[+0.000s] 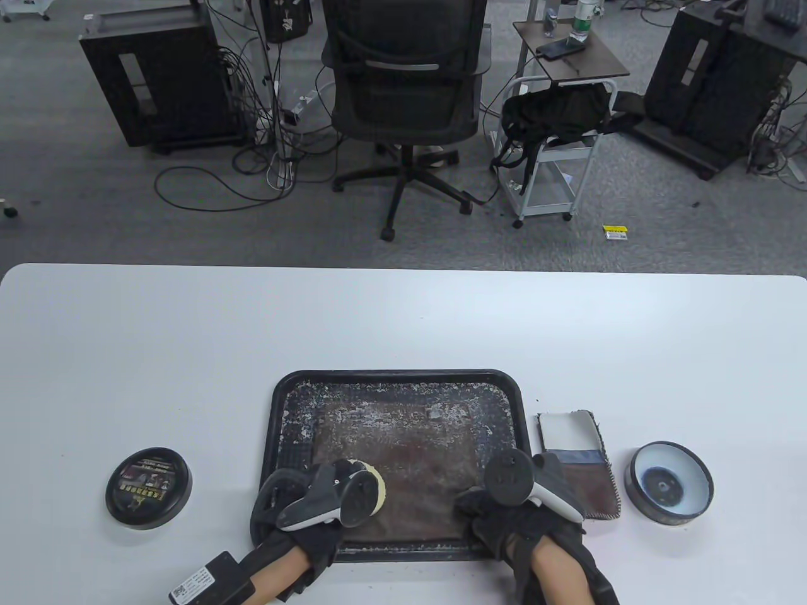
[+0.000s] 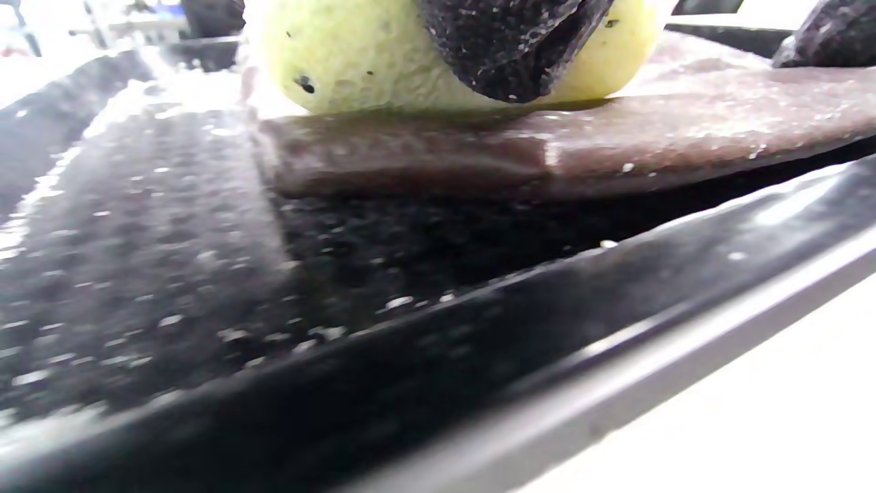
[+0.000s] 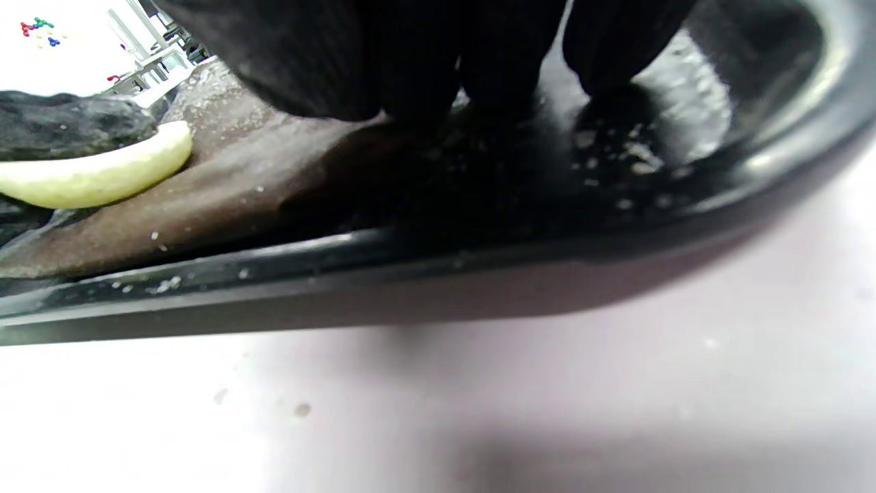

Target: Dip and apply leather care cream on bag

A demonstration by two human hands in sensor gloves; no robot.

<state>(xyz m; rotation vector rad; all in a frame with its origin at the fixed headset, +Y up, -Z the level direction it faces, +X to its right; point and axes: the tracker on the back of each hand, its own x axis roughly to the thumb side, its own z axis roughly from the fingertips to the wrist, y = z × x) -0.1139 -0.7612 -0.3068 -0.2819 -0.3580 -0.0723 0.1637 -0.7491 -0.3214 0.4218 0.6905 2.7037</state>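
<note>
Your left hand (image 1: 315, 504) grips the yellow sponge (image 2: 383, 55), pressed on the brown leather piece (image 1: 403, 466) in the black tray (image 1: 280, 403) | your right hand (image 1: 510, 504) presses its fingertips (image 3: 410, 75) on the leather's right corner, holding nothing | open cream tin (image 1: 668, 482) sits right on the desk (image 1: 403, 321).

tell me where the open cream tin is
In the table view the tin sits on the table's right side, just right of the swatch, beyond the right hand.

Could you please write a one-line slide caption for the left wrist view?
Left hand presses a yellow sponge onto the brown leather piece lying in the black tray.
</note>
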